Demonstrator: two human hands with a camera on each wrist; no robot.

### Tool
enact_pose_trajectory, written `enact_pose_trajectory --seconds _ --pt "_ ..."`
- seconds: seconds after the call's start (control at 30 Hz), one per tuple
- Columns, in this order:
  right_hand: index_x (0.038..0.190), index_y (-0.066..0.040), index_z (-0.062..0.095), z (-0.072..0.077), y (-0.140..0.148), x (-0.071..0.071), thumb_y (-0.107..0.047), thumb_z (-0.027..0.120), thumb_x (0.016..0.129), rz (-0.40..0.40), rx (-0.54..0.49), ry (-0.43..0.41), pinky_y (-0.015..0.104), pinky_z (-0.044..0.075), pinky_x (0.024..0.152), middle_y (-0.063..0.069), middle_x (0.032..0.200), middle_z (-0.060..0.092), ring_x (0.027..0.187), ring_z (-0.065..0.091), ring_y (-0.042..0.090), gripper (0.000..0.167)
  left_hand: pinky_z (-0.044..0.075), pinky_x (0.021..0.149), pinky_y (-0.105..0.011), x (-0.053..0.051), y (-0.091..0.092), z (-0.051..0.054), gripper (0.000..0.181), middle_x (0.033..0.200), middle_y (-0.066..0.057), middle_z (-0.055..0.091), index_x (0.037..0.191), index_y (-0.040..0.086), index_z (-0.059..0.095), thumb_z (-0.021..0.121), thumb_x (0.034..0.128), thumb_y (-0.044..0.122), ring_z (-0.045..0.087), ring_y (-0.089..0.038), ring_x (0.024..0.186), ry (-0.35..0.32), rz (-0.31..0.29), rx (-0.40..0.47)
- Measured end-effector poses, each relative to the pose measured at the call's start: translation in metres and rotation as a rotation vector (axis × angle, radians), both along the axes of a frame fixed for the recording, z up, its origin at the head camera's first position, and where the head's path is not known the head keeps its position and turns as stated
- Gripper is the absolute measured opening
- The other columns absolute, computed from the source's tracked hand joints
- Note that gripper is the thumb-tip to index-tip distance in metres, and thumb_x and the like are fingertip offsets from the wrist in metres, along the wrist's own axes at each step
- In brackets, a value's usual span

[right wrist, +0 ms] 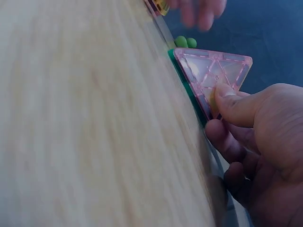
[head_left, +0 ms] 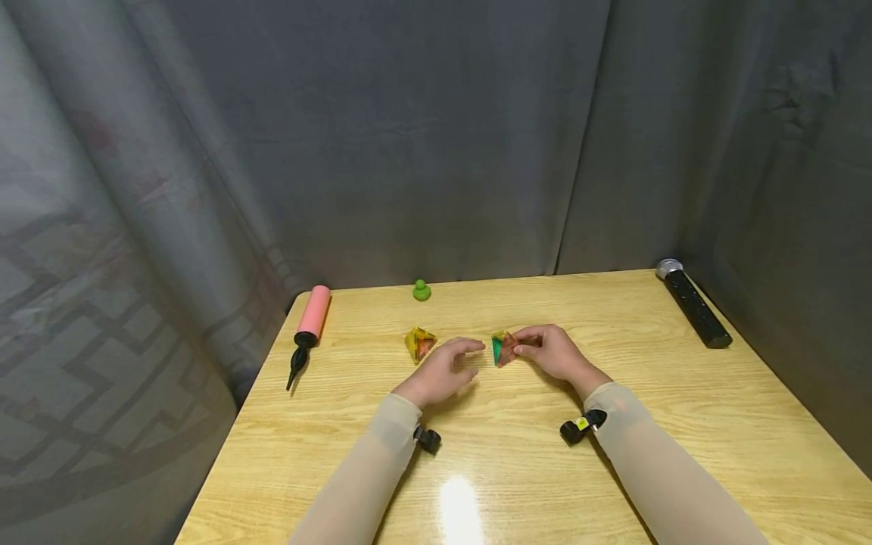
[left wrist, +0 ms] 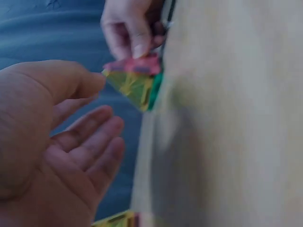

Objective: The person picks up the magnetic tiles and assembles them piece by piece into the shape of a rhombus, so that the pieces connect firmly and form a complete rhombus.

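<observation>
In the head view my right hand (head_left: 553, 352) pinches a small pyramid of see-through triangular tiles (head_left: 502, 350). Its pink tile (right wrist: 215, 68) faces the thumb in the right wrist view. A green tile (right wrist: 189, 92) lies along its lower side, and a yellow tile (left wrist: 128, 87) shows in the left wrist view. My left hand (head_left: 443, 372) is just left of this pyramid, fingers spread and relaxed, holding nothing. Beyond the left hand, a second yellow and red tile pyramid (head_left: 418, 344) sits on the wooden table (head_left: 524, 469).
A small green rounded toy (head_left: 421, 291) stands near the table's back edge. At the left lies a pink and black hand pump (head_left: 313, 318). A black microphone (head_left: 695, 306) with a silver head lies at the right. Grey curtains (head_left: 422, 151) hang behind the table and along its sides.
</observation>
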State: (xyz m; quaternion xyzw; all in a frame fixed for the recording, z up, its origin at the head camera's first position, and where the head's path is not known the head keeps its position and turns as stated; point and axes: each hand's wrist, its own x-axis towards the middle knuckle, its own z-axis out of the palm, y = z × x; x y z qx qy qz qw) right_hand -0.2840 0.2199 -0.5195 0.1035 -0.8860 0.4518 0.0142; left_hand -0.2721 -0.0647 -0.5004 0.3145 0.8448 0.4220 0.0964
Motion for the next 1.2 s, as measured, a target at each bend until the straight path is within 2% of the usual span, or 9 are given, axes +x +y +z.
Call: enact_pose_trajectory --seconds 0.2,0.3,0.4,0.53,0.63,0.73,0.83,1.03,1.2 --pt "0.122 -0.007 0.078 -0.005 0.009 -0.004 -0.014 0.077 0.097 -0.042 -0.017 0.019 0.038 0.053 0.076 0.012 0.118 0.074 0.089 0.064 0.021 0.026 0.043 0.115 -0.044 -0.009 -0.022 0.02 0.041 0.144 0.002 0.058 0.143 0.012 0.063 0.066 0.1029 0.004 0.053 -0.019 0.136 0.118 0.108 0.168" --pt "0.122 -0.006 0.078 -0.008 0.012 -0.005 -0.013 0.077 0.097 -0.06 -0.027 0.033 0.038 0.053 0.076 0.013 0.116 0.074 0.088 0.064 0.021 0.026 0.045 0.114 -0.043 -0.015 -0.034 0.026 0.036 0.14 -0.001 0.06 0.137 0.009 0.066 0.067 0.1017 0.002 0.056 -0.02 0.133 0.19 0.17 0.243" --pt "0.121 -0.005 0.078 -0.009 0.013 -0.005 -0.012 0.077 0.097 -0.074 -0.037 0.048 0.038 0.052 0.075 0.013 0.116 0.074 0.088 0.063 0.022 0.025 0.042 0.116 -0.041 -0.02 -0.048 0.031 0.035 0.138 -0.004 0.061 0.135 0.008 0.067 0.067 0.1007 -0.001 0.056 -0.022 0.133 0.218 0.217 0.288" --pt "0.12 -0.005 0.078 -0.01 0.014 -0.005 -0.011 0.077 0.097 -0.085 -0.051 0.056 0.038 0.052 0.077 0.014 0.116 0.074 0.089 0.064 0.023 0.024 0.037 0.12 -0.043 -0.026 -0.066 0.028 0.036 0.139 -0.003 0.059 0.137 0.013 0.066 0.068 0.1018 0.004 0.052 -0.023 0.135 0.189 0.291 0.268" --pt "0.121 -0.005 0.078 -0.011 0.014 -0.005 -0.011 0.077 0.097 -0.088 -0.064 0.056 0.04 0.053 0.078 0.014 0.116 0.074 0.091 0.065 0.023 0.025 0.034 0.121 -0.046 -0.031 -0.079 0.022 0.038 0.141 -0.003 0.056 0.139 0.017 0.064 0.068 0.1028 0.009 0.049 -0.024 0.137 0.14 0.363 0.233" --pt "0.121 -0.006 0.078 -0.012 0.015 -0.005 -0.012 0.077 0.097 -0.088 -0.067 0.057 0.039 0.053 0.078 0.013 0.115 0.074 0.09 0.065 0.023 0.024 0.031 0.122 -0.05 -0.035 -0.091 0.016 0.041 0.144 -0.005 0.055 0.143 0.015 0.061 0.069 0.103 0.012 0.048 -0.028 0.139 0.089 0.4 0.225" --pt "0.121 -0.006 0.078 -0.013 0.016 -0.006 -0.012 0.077 0.097 -0.084 -0.065 0.065 0.038 0.053 0.076 0.013 0.115 0.074 0.089 0.064 0.023 0.025 0.03 0.122 -0.053 -0.038 -0.099 0.011 0.044 0.148 -0.009 0.054 0.146 0.013 0.058 0.069 0.1031 0.012 0.046 -0.032 0.142 0.056 0.392 0.233" --pt "0.121 -0.006 0.078 -0.015 0.016 -0.006 -0.012 0.077 0.097 -0.086 -0.068 0.076 0.036 0.053 0.077 0.013 0.115 0.074 0.091 0.065 0.022 0.025 0.026 0.124 -0.054 -0.039 -0.109 0.001 0.053 0.157 -0.01 0.049 0.152 0.015 0.053 0.069 0.1019 0.009 0.039 -0.035 0.148 -0.009 0.307 0.203" --pt "0.122 -0.005 0.077 -0.014 0.016 -0.005 -0.011 0.077 0.097 -0.09 -0.07 0.067 0.035 0.052 0.075 0.013 0.115 0.074 0.089 0.064 0.022 0.025 0.03 0.122 -0.055 -0.04 -0.112 -0.007 0.062 0.162 -0.009 0.043 0.158 0.017 0.048 0.072 0.1005 0.01 0.037 -0.034 0.151 -0.093 0.263 0.174"
